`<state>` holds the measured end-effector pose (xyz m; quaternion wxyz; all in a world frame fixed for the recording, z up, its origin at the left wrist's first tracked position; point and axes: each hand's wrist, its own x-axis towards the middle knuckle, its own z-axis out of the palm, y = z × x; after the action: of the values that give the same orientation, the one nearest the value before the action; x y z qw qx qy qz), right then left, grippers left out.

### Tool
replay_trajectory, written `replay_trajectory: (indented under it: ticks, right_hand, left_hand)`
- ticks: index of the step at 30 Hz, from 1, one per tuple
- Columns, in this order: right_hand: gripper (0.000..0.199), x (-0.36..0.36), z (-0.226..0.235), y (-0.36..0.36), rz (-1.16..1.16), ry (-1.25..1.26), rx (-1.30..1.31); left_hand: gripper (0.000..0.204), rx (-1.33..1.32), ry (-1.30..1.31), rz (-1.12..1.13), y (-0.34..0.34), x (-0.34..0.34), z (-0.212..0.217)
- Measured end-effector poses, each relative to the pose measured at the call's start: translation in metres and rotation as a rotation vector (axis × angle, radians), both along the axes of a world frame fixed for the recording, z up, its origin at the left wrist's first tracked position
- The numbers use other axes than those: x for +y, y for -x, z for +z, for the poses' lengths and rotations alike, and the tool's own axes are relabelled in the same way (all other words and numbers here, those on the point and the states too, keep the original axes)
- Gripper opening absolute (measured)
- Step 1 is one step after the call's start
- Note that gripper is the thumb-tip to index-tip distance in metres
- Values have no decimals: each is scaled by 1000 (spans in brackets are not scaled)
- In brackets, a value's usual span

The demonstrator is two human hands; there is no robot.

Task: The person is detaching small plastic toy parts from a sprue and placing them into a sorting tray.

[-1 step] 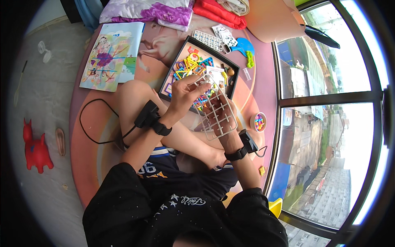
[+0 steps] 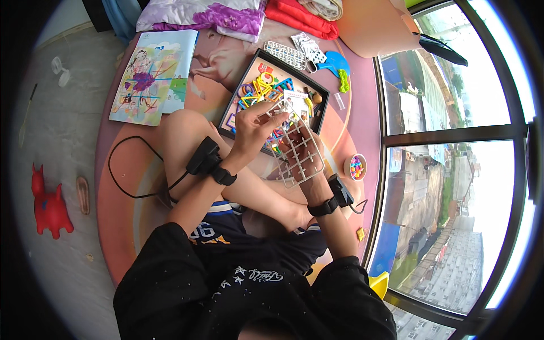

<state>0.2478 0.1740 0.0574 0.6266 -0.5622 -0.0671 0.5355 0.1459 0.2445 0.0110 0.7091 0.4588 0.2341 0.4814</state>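
A tray (image 2: 324, 96) of small pieces is placed on the round mat (image 2: 130, 209), ahead of the crossed legs. A grid frame (image 2: 297, 153) is held over the tray's near edge between the left hand (image 2: 252, 133) and the right hand (image 2: 303, 156). A picture book (image 2: 150, 76) is located left of the tray, a bead bowl (image 2: 356, 167) right of the frame, and a toy animal (image 2: 48, 204) on the floor, left of the mat.
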Motion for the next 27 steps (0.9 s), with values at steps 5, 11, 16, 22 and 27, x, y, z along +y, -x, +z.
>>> replay_trajectory:
  ticks: [5, 11, 16, 22, 27]
  right_hand:
    - [19, 23, -21, -25, 177, 5, -57]
    - [26, 10, 13, -28, 643, -221, -173]
    - [38, 8, 6, -40, 641, -168, -300]
    - [30, 10, 1, -42, 504, -121, -128]
    - [37, 29, -51, -92, 538, 22, -655]
  left_hand:
    - [17, 186, -274, 382, -12, 5, -8]
    - [13, -123, 226, -254, 17, 18, 0]
    - [12, -110, 204, -275, 8, 19, -5]
    - [16, -27, 184, -315, 7, 19, -12]
    - [19, -110, 246, -405, 1, 20, -18]
